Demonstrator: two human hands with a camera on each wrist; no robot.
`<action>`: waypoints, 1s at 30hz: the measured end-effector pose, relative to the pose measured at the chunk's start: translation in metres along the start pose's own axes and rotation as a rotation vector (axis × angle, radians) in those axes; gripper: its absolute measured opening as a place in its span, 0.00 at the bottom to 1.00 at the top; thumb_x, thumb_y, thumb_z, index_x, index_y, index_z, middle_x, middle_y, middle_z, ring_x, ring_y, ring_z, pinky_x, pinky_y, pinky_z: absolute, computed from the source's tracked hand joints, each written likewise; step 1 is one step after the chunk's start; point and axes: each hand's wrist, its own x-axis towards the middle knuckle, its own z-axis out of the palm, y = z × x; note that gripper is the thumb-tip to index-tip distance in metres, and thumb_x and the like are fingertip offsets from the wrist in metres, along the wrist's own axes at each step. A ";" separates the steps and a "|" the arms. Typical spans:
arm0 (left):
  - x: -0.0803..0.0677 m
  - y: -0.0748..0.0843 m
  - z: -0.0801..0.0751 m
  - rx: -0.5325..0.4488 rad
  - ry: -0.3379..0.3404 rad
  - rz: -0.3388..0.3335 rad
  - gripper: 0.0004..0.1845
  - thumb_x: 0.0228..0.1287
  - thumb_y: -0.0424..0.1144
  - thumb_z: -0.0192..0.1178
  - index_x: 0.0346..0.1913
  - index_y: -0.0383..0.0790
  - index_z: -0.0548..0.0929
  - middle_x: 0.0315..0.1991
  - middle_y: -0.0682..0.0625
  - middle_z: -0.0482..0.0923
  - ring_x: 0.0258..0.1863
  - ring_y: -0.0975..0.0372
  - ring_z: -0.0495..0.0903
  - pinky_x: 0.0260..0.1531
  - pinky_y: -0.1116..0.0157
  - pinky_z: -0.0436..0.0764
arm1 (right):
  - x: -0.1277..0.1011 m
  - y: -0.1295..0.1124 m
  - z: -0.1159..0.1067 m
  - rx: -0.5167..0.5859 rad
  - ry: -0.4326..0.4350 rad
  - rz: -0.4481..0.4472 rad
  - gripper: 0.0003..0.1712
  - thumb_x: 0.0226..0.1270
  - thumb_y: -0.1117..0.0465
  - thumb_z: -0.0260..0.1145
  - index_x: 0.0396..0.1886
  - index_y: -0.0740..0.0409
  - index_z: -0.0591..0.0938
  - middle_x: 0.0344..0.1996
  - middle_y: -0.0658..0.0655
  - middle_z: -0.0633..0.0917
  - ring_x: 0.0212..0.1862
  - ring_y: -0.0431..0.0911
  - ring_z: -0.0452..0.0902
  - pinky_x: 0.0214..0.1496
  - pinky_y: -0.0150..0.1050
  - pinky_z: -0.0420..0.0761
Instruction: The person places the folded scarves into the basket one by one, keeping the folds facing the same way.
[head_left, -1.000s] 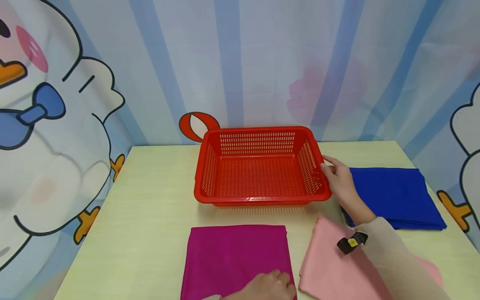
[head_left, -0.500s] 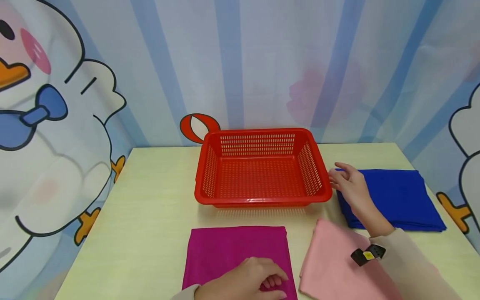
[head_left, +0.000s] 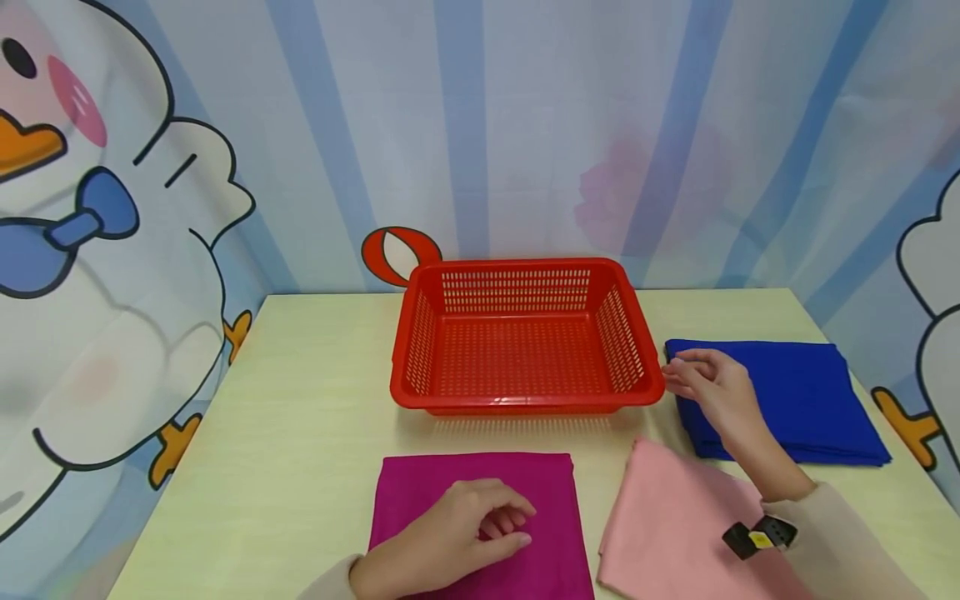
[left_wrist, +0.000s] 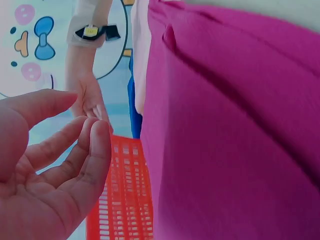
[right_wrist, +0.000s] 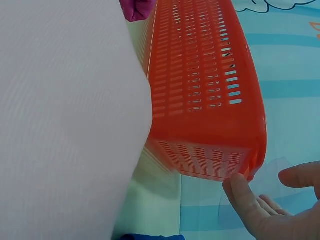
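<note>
A red plastic basket with slotted walls stands at the back middle of the table, nothing inside it. My right hand is beside its right end, fingers loosely bent and holding nothing; in the right wrist view the fingertips are at the basket's corner, and whether they touch is unclear. Below the basket lies a folded magenta cloth. Over that cloth is my left hand, thumb and fingers apart and loosely curled, with nothing between them. A folded blue cloth lies partly behind the right hand.
A folded pink cloth lies at the front right, partly under the right sleeve. The pale yellow table ends at the back against a printed curtain with cartoon birds.
My right hand has come off the basket's right rim and shifted slightly right and toward me. My left hand has risen from the magenta cloth's front right corner and moved left. Basket and cloths stay put.
</note>
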 end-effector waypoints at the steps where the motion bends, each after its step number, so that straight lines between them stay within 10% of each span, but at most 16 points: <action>1: -0.001 -0.001 -0.002 -0.011 0.009 -0.007 0.09 0.68 0.38 0.65 0.48 0.40 0.84 0.37 0.63 0.80 0.35 0.76 0.78 0.35 0.75 0.81 | -0.002 0.000 -0.001 0.001 -0.002 0.003 0.27 0.79 0.57 0.57 0.60 0.79 0.69 0.47 0.75 0.82 0.37 0.34 0.85 0.43 0.30 0.83; 21: -0.020 -0.016 -0.026 -0.065 0.143 -0.151 0.10 0.68 0.40 0.66 0.48 0.40 0.84 0.37 0.61 0.80 0.35 0.70 0.81 0.35 0.69 0.83 | -0.024 0.002 0.003 -0.001 -0.274 0.113 0.15 0.72 0.73 0.60 0.51 0.84 0.74 0.38 0.71 0.86 0.37 0.52 0.88 0.43 0.44 0.86; 30: -0.029 -0.024 -0.039 0.022 0.270 -0.170 0.09 0.66 0.33 0.66 0.48 0.38 0.84 0.36 0.59 0.82 0.34 0.68 0.81 0.35 0.68 0.83 | -0.025 0.010 0.015 -0.037 -0.418 0.072 0.17 0.68 0.69 0.66 0.49 0.81 0.78 0.35 0.66 0.88 0.37 0.47 0.87 0.42 0.34 0.84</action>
